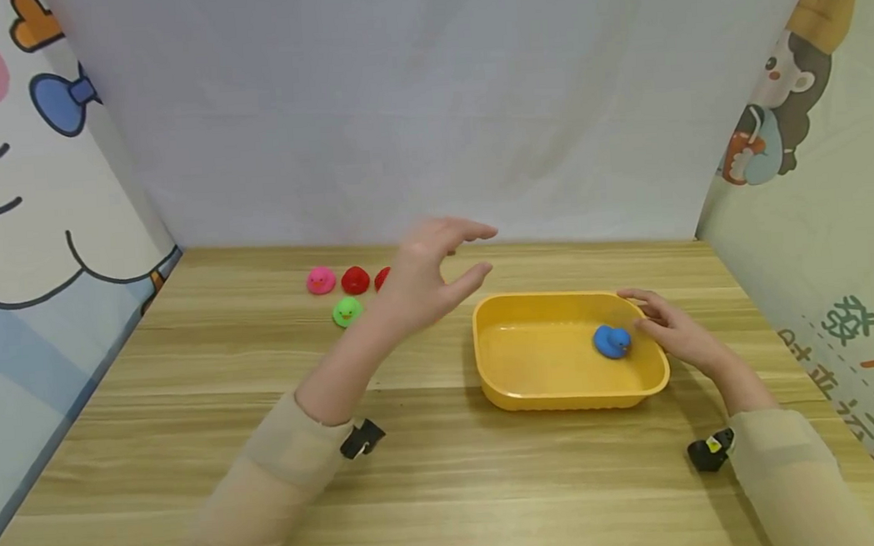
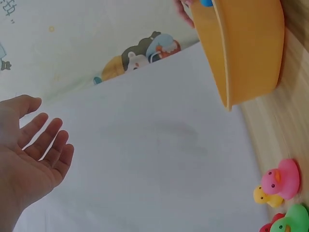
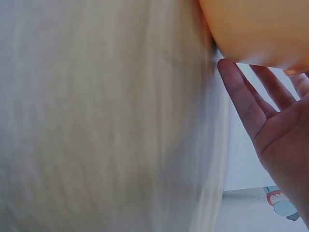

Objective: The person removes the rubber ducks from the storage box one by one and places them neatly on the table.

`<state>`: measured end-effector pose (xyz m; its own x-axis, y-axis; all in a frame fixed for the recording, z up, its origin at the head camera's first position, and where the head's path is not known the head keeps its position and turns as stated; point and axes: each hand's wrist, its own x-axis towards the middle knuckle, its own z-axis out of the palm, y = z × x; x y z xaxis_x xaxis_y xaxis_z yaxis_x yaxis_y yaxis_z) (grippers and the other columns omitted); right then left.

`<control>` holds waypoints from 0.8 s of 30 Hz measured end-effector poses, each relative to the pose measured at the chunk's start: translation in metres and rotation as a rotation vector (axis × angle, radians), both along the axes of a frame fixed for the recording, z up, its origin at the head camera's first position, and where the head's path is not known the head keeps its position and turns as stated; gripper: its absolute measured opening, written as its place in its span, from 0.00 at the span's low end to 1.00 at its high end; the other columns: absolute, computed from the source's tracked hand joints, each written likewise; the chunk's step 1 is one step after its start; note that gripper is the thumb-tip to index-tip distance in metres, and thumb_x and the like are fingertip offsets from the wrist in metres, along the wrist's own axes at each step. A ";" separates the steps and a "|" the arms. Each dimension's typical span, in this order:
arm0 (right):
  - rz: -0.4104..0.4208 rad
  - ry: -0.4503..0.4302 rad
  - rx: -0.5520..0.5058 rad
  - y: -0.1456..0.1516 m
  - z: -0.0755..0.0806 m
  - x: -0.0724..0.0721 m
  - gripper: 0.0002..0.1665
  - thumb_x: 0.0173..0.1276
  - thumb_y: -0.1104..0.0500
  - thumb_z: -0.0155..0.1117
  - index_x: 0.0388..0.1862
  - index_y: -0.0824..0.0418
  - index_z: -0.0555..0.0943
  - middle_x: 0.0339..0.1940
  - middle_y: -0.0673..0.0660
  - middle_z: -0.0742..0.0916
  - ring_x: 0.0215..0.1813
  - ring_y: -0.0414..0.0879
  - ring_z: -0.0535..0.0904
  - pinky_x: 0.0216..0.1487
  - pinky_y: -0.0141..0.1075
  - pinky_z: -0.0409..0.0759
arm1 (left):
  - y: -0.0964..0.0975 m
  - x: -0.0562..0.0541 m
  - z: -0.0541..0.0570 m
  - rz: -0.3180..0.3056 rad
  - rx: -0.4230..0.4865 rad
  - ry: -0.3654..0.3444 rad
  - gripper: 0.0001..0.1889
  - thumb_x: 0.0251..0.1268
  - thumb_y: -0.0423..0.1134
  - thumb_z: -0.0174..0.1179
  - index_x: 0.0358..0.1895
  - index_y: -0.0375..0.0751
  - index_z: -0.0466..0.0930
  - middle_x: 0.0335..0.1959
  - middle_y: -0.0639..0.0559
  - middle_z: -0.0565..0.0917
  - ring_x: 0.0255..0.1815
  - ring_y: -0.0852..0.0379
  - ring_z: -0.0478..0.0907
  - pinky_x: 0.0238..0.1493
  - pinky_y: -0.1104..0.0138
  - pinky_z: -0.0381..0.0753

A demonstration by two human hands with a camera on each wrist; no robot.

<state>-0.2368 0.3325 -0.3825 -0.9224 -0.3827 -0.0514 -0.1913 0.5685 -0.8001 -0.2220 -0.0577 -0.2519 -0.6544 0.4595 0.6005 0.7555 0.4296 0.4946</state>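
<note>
My left hand (image 1: 418,282) is raised over the table, fingers spread and thumb apart, with nothing in it. In the left wrist view its palm faces the camera. Behind it in the head view is a group of small rubber ducks: a pink duck (image 1: 321,281), a red duck (image 1: 355,280), a green duck (image 1: 347,312) and another red one partly hidden. My right hand (image 1: 674,334) rests at the right end of a yellow basin (image 1: 565,400), fairly straight fingers at its outer wall and thumb at the rim. Inside the basin sits a blue duck (image 1: 611,342), near its right end.
The wood-grain table (image 1: 450,489) ends at a pale cloth backdrop (image 1: 396,100). Printed cartoon panels stand at both sides. A yellow duck (image 2: 263,195) shows behind the pink one in the left wrist view. Small black cameras (image 1: 362,439) are worn at both wrists.
</note>
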 end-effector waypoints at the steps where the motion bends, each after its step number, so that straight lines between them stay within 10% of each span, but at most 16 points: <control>1: -0.001 -0.003 -0.002 0.000 0.000 0.000 0.28 0.76 0.58 0.45 0.72 0.62 0.56 0.72 0.72 0.59 0.70 0.73 0.53 0.62 0.66 0.60 | 0.004 0.000 -0.001 -0.010 -0.006 0.003 0.17 0.62 0.37 0.62 0.55 0.42 0.78 0.53 0.51 0.81 0.53 0.54 0.72 0.50 0.67 0.75; 9: -0.010 -0.036 -0.070 0.003 -0.005 -0.002 0.27 0.79 0.52 0.37 0.72 0.62 0.55 0.66 0.73 0.66 0.56 0.42 0.74 0.45 0.37 0.81 | 0.030 -0.004 -0.007 -0.090 -0.016 -0.014 0.18 0.64 0.38 0.60 0.56 0.41 0.77 0.55 0.51 0.80 0.59 0.54 0.70 0.59 0.68 0.70; 14: -0.003 -0.087 -0.126 0.005 -0.004 -0.002 0.29 0.79 0.49 0.33 0.73 0.61 0.54 0.68 0.73 0.63 0.50 0.28 0.74 0.43 0.42 0.82 | 0.044 -0.009 -0.012 -0.114 -0.024 -0.018 0.18 0.64 0.38 0.60 0.56 0.40 0.77 0.55 0.51 0.80 0.60 0.55 0.70 0.62 0.71 0.67; 18: -0.014 -0.106 -0.116 0.006 -0.003 -0.002 0.29 0.79 0.49 0.34 0.73 0.60 0.53 0.68 0.72 0.65 0.51 0.31 0.74 0.42 0.43 0.82 | 0.056 -0.013 -0.018 -0.139 -0.053 -0.044 0.18 0.65 0.39 0.59 0.57 0.40 0.76 0.57 0.51 0.79 0.61 0.55 0.69 0.63 0.72 0.65; 24: -0.022 -0.135 -0.101 0.006 -0.002 -0.002 0.29 0.79 0.51 0.36 0.74 0.59 0.52 0.70 0.72 0.62 0.62 0.63 0.68 0.45 0.49 0.81 | 0.069 -0.017 -0.028 -0.175 -0.118 -0.111 0.18 0.66 0.40 0.57 0.59 0.43 0.75 0.58 0.53 0.78 0.63 0.56 0.68 0.66 0.72 0.62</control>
<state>-0.2383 0.3387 -0.3845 -0.9180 -0.3719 -0.1377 -0.0665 0.4866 -0.8711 -0.2392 0.0111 -0.2796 -0.6174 0.6346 0.4649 0.7676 0.3564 0.5327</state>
